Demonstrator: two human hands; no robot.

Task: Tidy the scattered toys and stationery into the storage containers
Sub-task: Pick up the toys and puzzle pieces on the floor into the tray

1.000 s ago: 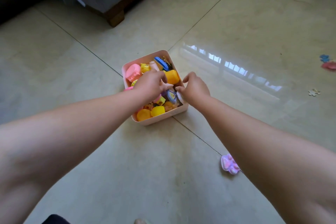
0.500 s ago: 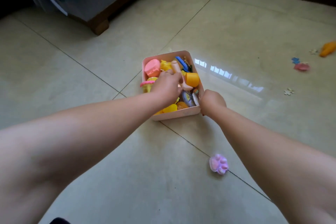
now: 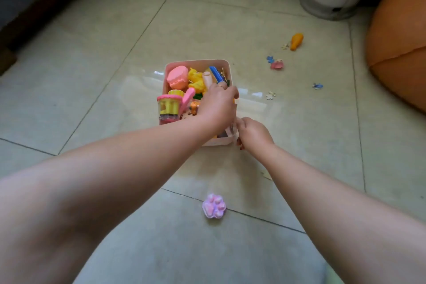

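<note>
Fingers of both hands curl on the pink bin's right rim.

2 hands over toy-filled pink bin

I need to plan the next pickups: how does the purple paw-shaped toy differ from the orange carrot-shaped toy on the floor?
The purple paw-shaped toy is squat and rounded with raised pink pads; the orange carrot-shaped toy is long and tapered. The paw lies near the person, this side of the pink plastic storage box; the carrot lies beyond the box, to its right, among small puzzle pieces. Both sit loose on the tiled floor, untouched by either hand.
</note>
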